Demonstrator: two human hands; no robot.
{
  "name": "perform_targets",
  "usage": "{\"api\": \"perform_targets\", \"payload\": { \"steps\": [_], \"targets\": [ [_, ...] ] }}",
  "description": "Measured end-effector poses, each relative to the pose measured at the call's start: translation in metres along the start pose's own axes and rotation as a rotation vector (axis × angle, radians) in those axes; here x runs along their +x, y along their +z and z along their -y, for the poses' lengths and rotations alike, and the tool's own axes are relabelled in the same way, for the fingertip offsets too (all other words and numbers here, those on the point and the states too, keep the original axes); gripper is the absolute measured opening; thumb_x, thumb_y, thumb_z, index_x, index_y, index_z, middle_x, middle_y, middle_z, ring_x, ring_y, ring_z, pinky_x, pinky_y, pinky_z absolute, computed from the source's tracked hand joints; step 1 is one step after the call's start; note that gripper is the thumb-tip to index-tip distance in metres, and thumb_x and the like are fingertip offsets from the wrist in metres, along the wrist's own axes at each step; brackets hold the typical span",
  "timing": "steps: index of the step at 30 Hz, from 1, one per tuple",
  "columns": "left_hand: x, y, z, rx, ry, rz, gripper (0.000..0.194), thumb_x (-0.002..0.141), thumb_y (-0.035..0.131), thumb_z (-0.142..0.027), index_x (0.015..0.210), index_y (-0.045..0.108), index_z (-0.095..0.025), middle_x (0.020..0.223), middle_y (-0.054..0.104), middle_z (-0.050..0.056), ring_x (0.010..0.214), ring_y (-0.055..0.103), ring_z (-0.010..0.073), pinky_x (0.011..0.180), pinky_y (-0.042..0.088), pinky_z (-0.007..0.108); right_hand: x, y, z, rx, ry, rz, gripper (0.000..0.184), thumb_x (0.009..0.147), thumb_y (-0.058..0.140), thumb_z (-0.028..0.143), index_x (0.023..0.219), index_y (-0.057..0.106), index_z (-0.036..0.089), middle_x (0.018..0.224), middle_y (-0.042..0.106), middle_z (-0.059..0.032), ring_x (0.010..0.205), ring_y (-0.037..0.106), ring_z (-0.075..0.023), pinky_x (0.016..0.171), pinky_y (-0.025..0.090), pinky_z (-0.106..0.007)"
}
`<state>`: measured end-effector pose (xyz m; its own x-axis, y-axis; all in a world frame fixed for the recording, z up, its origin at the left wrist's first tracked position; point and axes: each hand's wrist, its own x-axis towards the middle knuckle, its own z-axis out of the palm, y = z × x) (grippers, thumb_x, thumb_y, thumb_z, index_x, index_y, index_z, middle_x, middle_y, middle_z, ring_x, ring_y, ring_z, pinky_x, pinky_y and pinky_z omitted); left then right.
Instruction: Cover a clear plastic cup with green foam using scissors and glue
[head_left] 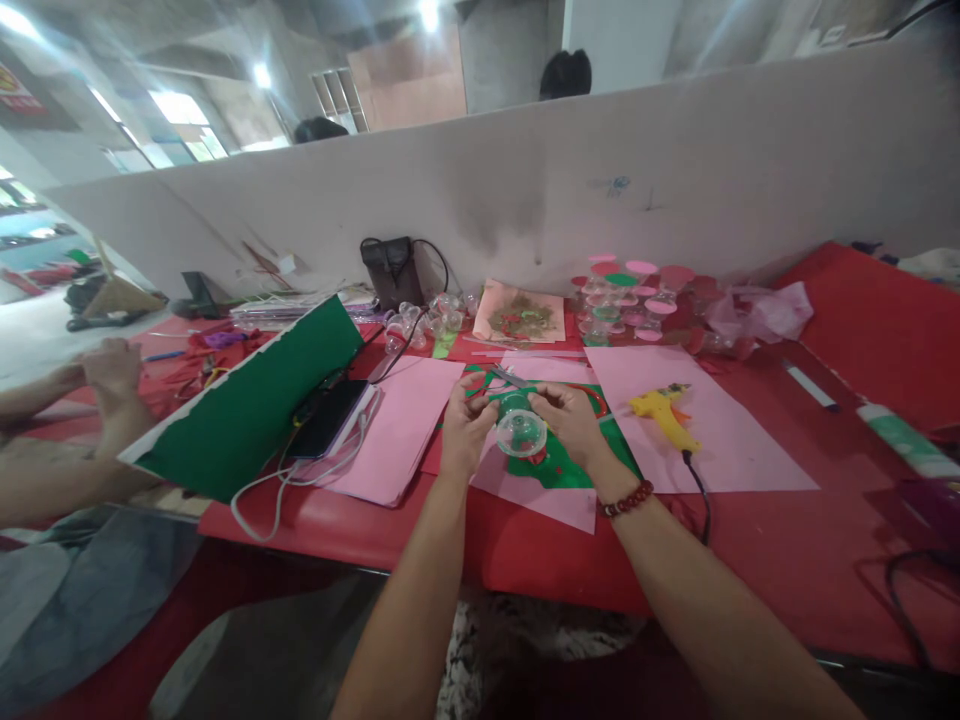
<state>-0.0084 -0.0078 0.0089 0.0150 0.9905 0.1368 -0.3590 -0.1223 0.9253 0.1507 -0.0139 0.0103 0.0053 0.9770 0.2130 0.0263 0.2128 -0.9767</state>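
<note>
Between my two hands is a clear plastic cup (522,434) with a round rim, tilted so its rim faces me. My left hand (469,420) pinches its left side with thumb and fingers. On the opposite side, my right hand (568,418), with a beaded bracelet at the wrist, grips it near the upper edge. Green shows through the cup. Beneath lies a green sheet (559,470) with cut-out edges on pink paper (577,512). Just beyond my hands is a pair of scissors (510,377), partly hidden.
A yellow glue gun (667,418) lies on pink card to the right, its cord hanging off the front edge. A phone (330,418) with a white cable and a green board (255,410) stand left. Clear cups with coloured discs (626,295) are stacked behind. A person's arm (112,410) rests far left.
</note>
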Motion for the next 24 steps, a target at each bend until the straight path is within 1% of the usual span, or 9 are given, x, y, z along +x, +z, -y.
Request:
{"api": "perform_targets", "payload": {
  "steps": [4,9,12,16,24],
  "targets": [
    [0.0,-0.001,0.002,0.011,0.012,-0.002,0.056,0.067,0.079,-0.024,0.116,0.053,-0.022,0.07,0.065,-0.005,0.057,0.057,0.0078,0.058,0.043,0.02,0.0,0.0,0.004,0.027,0.021,0.025,0.027,0.073,0.064,0.044,0.067,0.057,0.018,0.064,0.049,0.0034,0.059,0.041,-0.0113,0.057,0.034,-0.026],
    [-0.001,-0.001,0.001,0.023,0.014,-0.006,0.057,0.065,0.081,-0.025,0.116,0.054,-0.022,0.072,0.067,-0.003,0.059,0.059,0.009,0.06,0.045,0.02,0.0,-0.002,0.003,0.036,0.028,0.034,0.027,0.074,0.064,0.043,0.068,0.058,0.018,0.064,0.048,0.0036,0.059,0.04,-0.0112,0.057,0.033,-0.027],
    [-0.001,-0.001,0.0,0.026,0.012,-0.001,0.059,0.064,0.082,-0.026,0.116,0.054,-0.021,0.069,0.067,-0.004,0.058,0.058,0.0087,0.061,0.045,0.02,0.002,-0.004,-0.002,0.037,0.022,0.04,0.024,0.074,0.065,0.042,0.068,0.06,0.018,0.064,0.049,0.0039,0.06,0.039,-0.011,0.058,0.033,-0.026],
    [0.0,-0.001,-0.001,0.042,-0.001,0.026,0.059,0.065,0.082,-0.027,0.116,0.055,-0.02,0.064,0.065,-0.005,0.054,0.056,0.0083,0.058,0.043,0.02,0.005,-0.007,-0.007,0.024,0.01,0.075,0.024,0.074,0.066,0.041,0.067,0.061,0.019,0.064,0.049,0.004,0.06,0.039,-0.0109,0.058,0.032,-0.026],
    [0.0,-0.001,0.0,0.084,0.002,0.022,0.056,0.066,0.081,-0.03,0.115,0.056,-0.02,0.063,0.066,-0.003,0.056,0.057,0.0094,0.06,0.044,0.021,0.004,-0.005,-0.006,0.032,0.031,0.065,0.027,0.075,0.066,0.044,0.068,0.061,0.018,0.063,0.051,0.0036,0.06,0.041,-0.011,0.057,0.034,-0.025]
  ]
}}
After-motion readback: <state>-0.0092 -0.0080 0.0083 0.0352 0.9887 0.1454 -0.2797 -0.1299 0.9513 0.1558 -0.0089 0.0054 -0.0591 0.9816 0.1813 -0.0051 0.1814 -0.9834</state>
